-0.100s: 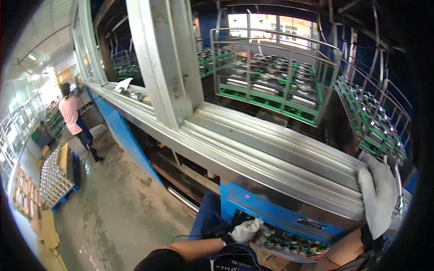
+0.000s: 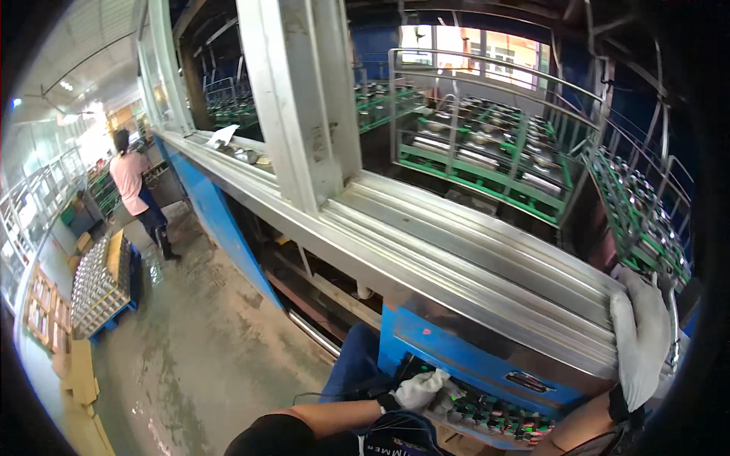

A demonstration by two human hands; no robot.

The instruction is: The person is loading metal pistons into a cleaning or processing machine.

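My left hand [image 2: 420, 389], in a white work glove, is at a control panel [image 2: 494, 414] with rows of small black, green and red switches, low on the blue cabinet. Its fingers are bunched together at the panel's left part; whatever is between them is hidden. My right hand [image 2: 645, 334], gloved too, lies over the right end of the metal window ledge [image 2: 487, 266]. Its thumb stands apart from the outstretched fingers, and the fingertips reach over the far side of the ledge.
Behind the ledge stands a railed green rack [image 2: 487, 178] bearing shiny metal parts, with another loaded rack [image 2: 646, 216] to its right. A metal post [image 2: 296, 106] rises from the ledge. A person [image 2: 133, 186] stands far left, near a blue pallet [image 2: 114, 315] of stacked metal pieces.
My view has turned slightly left, so the ledge, post and racks sit farther right in the picture. Both hands keep nearly the same places on the panel and ledge.
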